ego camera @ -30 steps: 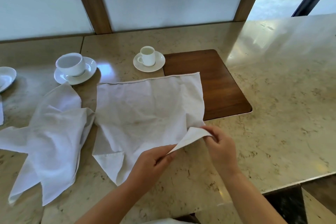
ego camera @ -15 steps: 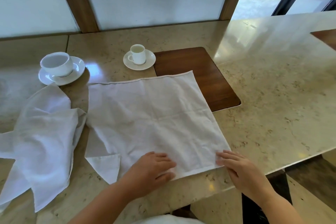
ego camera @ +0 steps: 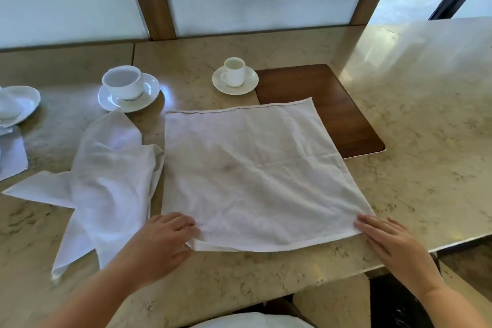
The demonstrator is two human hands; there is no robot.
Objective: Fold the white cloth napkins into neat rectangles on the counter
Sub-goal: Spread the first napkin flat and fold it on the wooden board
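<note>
A white cloth napkin [ego camera: 255,176] lies spread flat as a square on the beige marble counter [ego camera: 412,141], its far right corner over a dark wooden inset. My left hand [ego camera: 165,239] is at the napkin's near left corner, fingers curled round the cloth edge. My right hand [ego camera: 386,239] rests flat with straight fingers at the near right corner. A second white napkin [ego camera: 106,184] lies crumpled to the left, partly tucked under the flat one.
A large white cup on a saucer [ego camera: 127,88] stands at the back left, a small espresso cup on a saucer [ego camera: 234,77] behind the napkin. A white dish [ego camera: 16,106] and another cloth [ego camera: 10,154] are at the far left. The wooden inset [ego camera: 332,114] lies flush in the counter.
The napkin's lifted near right corner has been laid down and pulled out flat. My left hand has slid left to the near left corner, unfolding the tucked flap there.
</note>
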